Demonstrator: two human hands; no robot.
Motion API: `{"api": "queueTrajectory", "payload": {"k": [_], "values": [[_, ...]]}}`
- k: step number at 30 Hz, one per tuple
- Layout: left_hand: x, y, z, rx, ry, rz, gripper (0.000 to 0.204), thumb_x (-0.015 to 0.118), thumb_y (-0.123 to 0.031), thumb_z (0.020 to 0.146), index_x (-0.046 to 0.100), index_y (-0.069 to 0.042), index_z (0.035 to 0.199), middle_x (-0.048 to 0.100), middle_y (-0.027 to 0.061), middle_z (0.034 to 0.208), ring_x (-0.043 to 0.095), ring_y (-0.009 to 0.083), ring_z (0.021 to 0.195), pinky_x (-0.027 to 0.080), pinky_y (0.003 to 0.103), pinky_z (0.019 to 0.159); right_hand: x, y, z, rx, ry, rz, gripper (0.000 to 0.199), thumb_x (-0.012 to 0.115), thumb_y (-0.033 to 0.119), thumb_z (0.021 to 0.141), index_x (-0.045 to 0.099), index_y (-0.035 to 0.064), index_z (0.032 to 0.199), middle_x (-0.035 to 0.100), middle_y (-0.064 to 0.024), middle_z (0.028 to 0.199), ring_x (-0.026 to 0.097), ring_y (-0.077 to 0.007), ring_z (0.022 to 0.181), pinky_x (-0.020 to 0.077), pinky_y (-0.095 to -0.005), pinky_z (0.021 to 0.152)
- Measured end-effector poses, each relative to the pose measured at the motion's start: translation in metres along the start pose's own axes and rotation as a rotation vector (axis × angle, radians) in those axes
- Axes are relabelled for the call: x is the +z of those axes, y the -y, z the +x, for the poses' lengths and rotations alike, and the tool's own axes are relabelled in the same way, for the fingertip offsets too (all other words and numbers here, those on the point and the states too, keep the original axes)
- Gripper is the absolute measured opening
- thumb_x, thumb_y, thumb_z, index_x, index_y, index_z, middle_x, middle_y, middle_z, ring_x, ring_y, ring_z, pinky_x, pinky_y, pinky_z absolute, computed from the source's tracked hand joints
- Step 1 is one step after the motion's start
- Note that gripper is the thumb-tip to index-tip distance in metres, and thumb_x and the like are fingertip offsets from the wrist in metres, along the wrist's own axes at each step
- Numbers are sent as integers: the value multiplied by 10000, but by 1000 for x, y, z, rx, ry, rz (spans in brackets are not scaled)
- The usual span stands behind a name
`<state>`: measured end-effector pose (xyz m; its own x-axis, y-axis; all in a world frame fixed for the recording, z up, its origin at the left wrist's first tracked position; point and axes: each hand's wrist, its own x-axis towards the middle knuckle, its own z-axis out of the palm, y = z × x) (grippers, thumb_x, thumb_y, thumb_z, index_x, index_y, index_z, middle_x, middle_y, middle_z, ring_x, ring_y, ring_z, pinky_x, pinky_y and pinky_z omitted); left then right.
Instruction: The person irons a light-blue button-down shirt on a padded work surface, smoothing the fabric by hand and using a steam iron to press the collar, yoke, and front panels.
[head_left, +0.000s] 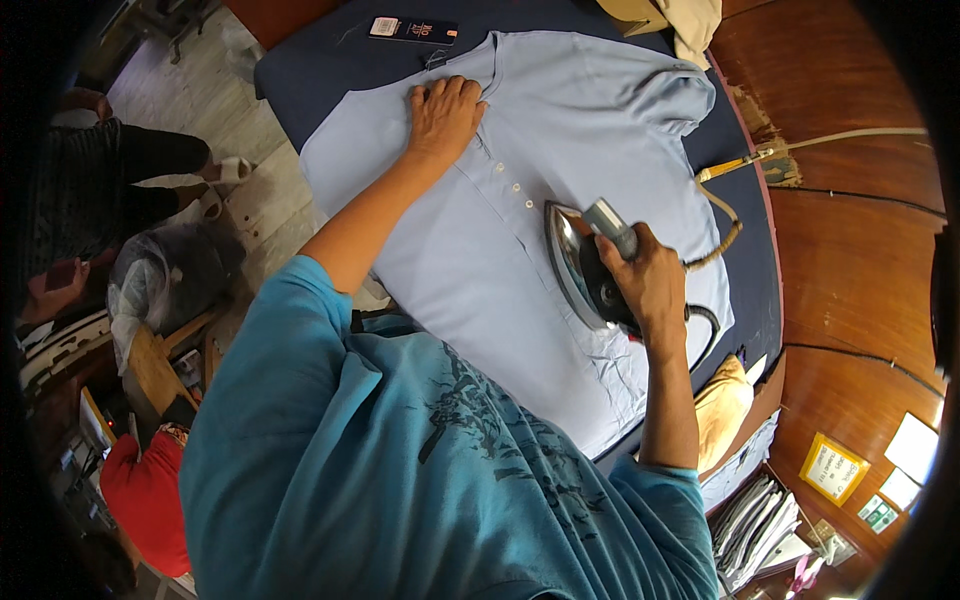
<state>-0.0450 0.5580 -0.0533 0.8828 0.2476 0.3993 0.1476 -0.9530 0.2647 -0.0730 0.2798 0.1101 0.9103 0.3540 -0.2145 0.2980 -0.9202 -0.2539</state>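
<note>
A head-worn fisheye looks steeply down, close over the ironing table.

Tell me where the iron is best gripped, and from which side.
Grip the iron by its grey handle, coming from above on the person's right. The soleplate faces left toward the shirt, and the cord trails right. The right hand already wraps it this way.
</note>
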Motion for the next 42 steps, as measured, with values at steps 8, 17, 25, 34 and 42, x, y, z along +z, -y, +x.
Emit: {"api": "queueTrajectory", "payload": {"k": [8, 17, 25, 34, 42], "values": [[-1, 0, 5, -27, 38, -44, 174, 587, -286, 850, 547, -147, 947, 577, 15, 978, 536, 193, 1001, 318, 456, 868, -7, 42, 81, -253, 11, -41, 545, 568, 528, 804, 609, -5, 910, 627, -237, 705, 632, -392, 713, 500, -447, 644], [-20, 20, 1, 9, -117, -227, 148, 571, -215, 830, 578, -143, 958, 604, 33, 933, 571, 226, 919, 331, 453, 849, -14, 48, 115, -248, 79, -39, 600, 545, 585, 801, 621, 16, 973, 652, -219, 775, 646, -374, 784, 509, -425, 727], [-57, -92, -120, 421, 254, -430, 313, 633, -221, 756, 602, -163, 1062, 541, -5, 1033, 487, 169, 1004, 317, 400, 904, -24, 71, 139, -478, 86, -89, 585, 549, 587, 794, 632, 34, 966, 651, -221, 767, 646, -372, 761, 512, -440, 690], [-35, -115, -122, 499, 216, -294, 165, 545, -141, 771, 634, -189, 902, 562, -29, 925, 530, 147, 921, 332, 357, 889, -4, 98, 165, -589, 115, -125, 675, 556, 632, 748, 643, 20, 1017, 657, -194, 742, 656, -318, 694, 515, -397, 701], [-38, -117, -134, 343, 282, -465, 186, 592, -125, 785, 638, -179, 956, 571, -11, 978, 516, 176, 981, 311, 380, 953, 4, 123, 163, -787, 142, -197, 694, 545, 621, 722, 636, 32, 1078, 657, -201, 730, 661, -332, 707, 529, -394, 712]]}}
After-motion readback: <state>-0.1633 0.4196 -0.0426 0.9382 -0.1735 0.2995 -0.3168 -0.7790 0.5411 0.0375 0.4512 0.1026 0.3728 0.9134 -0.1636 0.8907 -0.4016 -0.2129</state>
